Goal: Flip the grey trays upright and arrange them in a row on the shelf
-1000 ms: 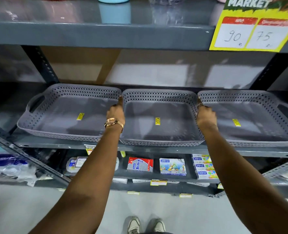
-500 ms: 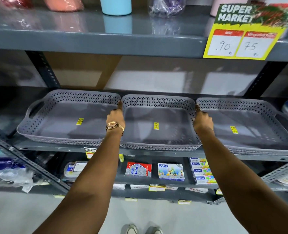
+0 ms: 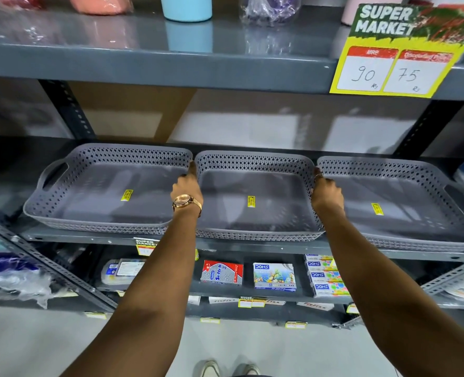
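Trays, three of them, grey and perforated, are lined up open side up in a row on the middle shelf (image 3: 111, 236), so that's pretty much sorted. The middle tray (image 3: 255, 213) is gripped at both short ends: the left hand (image 3: 186, 187) is closed over its left rim, right where it meets the left tray (image 3: 108, 191), and the right hand (image 3: 325, 193) is closed over its right rim, where the right tray (image 3: 405, 208) butts up against it. The fingers of both hands are curled down over the rim and mostly hidden behind the tray walls, so how far they're wrapped under can't be made out. All three trays are seen touching or very nearly touching side by side, with their front edges at or slightly past the shelf lip. A small yellow sticker (image 3: 251, 201) is stuck on the floor of each tray. A gold watch (image 3: 183, 201) is worn on the left wrist, and a ring can be spotted on the right hand. Up above, a yellow price sign (image 3: 394, 50) marked 90 and 75 is hung off the upper shelf, with a light blue cup (image 3: 186, 8) standing further left on top. Below, small boxes (image 3: 274, 276) are stacked on the lower shelf, and two shoes (image 3: 226, 369) are visible on the floor.
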Motion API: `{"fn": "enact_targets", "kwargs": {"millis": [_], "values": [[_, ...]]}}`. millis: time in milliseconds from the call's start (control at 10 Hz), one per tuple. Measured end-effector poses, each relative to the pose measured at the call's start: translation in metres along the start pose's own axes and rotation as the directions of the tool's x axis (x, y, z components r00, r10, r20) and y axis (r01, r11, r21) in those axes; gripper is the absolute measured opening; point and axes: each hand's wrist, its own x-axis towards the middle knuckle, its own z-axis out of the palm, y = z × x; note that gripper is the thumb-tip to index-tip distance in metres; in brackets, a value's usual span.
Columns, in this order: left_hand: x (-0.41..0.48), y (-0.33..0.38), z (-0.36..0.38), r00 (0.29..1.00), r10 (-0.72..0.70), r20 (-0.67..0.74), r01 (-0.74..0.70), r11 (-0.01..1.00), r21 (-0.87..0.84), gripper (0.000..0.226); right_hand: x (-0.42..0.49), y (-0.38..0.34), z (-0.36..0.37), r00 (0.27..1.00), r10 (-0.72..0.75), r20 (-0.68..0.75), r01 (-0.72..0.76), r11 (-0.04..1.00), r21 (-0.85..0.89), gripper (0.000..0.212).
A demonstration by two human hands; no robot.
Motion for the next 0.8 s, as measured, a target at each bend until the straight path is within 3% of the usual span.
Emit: {"fn": "enact_targets", "kwargs": {"millis": [400, 500, 700, 800], "values": [[0.002, 0.001, 0.002, 1.000, 0.011, -0.020, -0.011, 1.000, 0.029, 0.067, 0.002, 0.000, 0.002, 1.000, -0.020, 0.005, 0.020, 0.999, -0.033, 0.029], [0.000, 0.002, 0.003, 0.999, 0.031, -0.017, -0.029, 0.997, 0.071, 0.070, 0.002, 0.001, 0.001, 1.000, -0.019, 0.007, 0.019, 0.999, -0.039, 0.037], [0.000, 0.000, -0.004, 1.000, 0.018, -0.004, -0.017, 0.997, 0.078, 0.075, 0.001, 0.000, -0.006, 0.997, 0.006, 0.075, -0.007, 1.000, 0.014, 0.078], [-0.002, 0.008, -0.004, 0.981, 0.139, -0.133, -0.124, 0.985, 0.116, 0.073, -0.001, -0.010, -0.009, 0.998, -0.033, -0.061, 0.036, 0.999, 0.039, 0.085]]}}
